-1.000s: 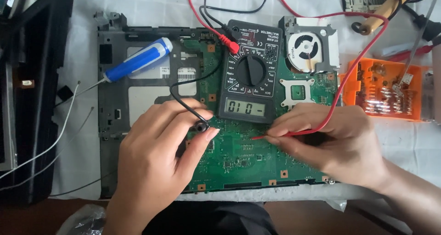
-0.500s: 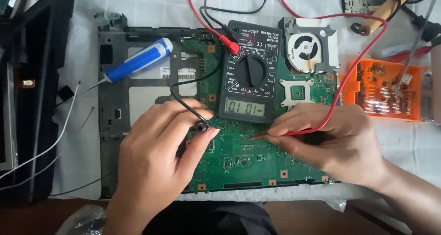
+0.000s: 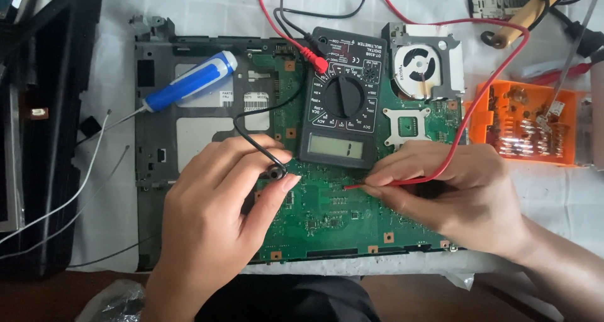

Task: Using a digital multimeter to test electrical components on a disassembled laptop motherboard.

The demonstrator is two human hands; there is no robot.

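Observation:
A green circuit board point(image 3: 327, 218) lies in a dark laptop chassis point(image 3: 157, 139). A black multimeter point(image 3: 340, 105) rests on the board, its dial in the middle and its small display lit. My left hand point(image 3: 214, 221) pinches the black probe point(image 3: 275, 170), tip down on the board's left part, its black lead looping back toward the meter. My right hand point(image 3: 453, 196) holds the red probe point(image 3: 358, 186) nearly flat, its tip touching the board below the meter. The red lead point(image 3: 484, 89) arcs up and round to the meter.
A blue-and-white screwdriver point(image 3: 189, 83) lies on the chassis at upper left. A cooling fan point(image 3: 418, 64) sits right of the meter. An orange tray point(image 3: 522, 124) of small metal parts stands at right. A black laptop lid point(image 3: 44, 127) and white wires point(image 3: 82, 177) lie left.
The meter's display reading has changed. Both hands and probes stay in almost the same places on the board.

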